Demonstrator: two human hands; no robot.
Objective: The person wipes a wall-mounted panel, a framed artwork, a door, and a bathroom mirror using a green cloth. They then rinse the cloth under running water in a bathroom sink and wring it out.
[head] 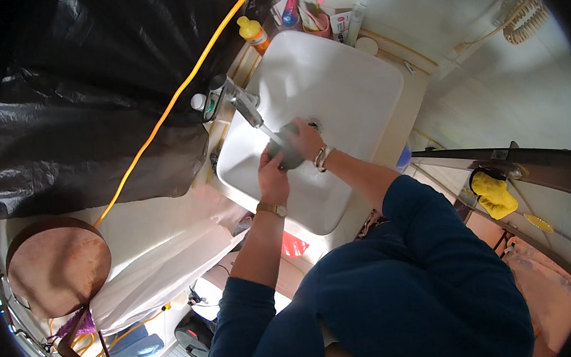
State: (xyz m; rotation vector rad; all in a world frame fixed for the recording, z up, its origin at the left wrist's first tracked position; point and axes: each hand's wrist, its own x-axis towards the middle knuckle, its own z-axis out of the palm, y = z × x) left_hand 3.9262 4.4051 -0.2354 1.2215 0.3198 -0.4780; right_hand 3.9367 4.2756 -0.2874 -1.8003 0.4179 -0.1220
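Note:
A dark grey-green object (pixel 290 154), blurred and too unclear to name, is held low over the white washbasin (pixel 353 77). My left hand (pixel 272 172) grips its lower left side, the thumb lying along it. From the upper right, my right hand (pixel 307 139) has its fingers on the same object, partly hiding it. Water runs from the spout of the metal faucet (pixel 247 106) onto the object between my hands. The basin's drain (pixel 314 124) shows just beyond my right hand.
A yellow-capped bottle (pixel 253 32), cups with tubes (pixel 317 25) and a round white lid (pixel 366 46) line the basin's far rim. An orange cable (pixel 164 110) crosses black plastic sheeting (pixel 83 104) at left. Yellow gloves (pixel 493 195) hang at right.

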